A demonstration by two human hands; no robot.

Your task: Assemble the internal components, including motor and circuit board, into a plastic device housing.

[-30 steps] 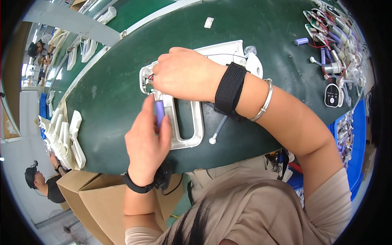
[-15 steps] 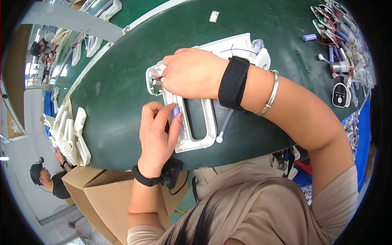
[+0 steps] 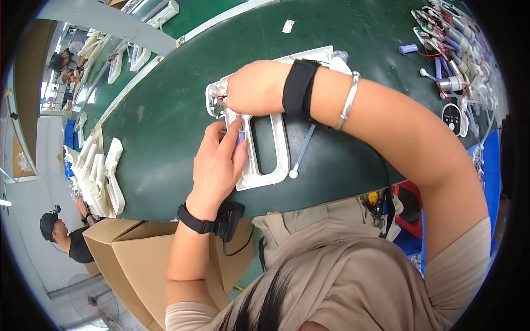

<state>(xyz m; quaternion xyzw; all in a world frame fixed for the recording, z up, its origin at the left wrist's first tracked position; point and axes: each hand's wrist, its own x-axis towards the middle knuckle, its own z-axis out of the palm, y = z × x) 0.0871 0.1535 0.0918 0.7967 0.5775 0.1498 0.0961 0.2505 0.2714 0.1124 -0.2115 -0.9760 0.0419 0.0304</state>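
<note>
Left hand (image 3: 214, 170) is pinching a smooth purple cylinder (image 3: 242, 137) between thumb and fingers, over the left bar of a white moulded-plastic shell (image 3: 282, 151) with an open loop handle. Shell is lying on a dark green, smooth-topped table (image 3: 154, 146). Right hand (image 3: 256, 88) is curling over the shell's upper end; its fingertips are hidden, so can't tell what it's gripping.

Doing it well, my read: keeping the cylinder straight along the bar, pressing evenly, leaving the thin red wires (image 3: 222, 98) slack and clear of the rim. Right hand should be steadying the shell against skidding.

Materials: shell is looking rigid, rounded at the corners. A translucent, white-ball-tipped tube (image 3: 303, 151) is lying right of the loop, probably bendy.
</note>
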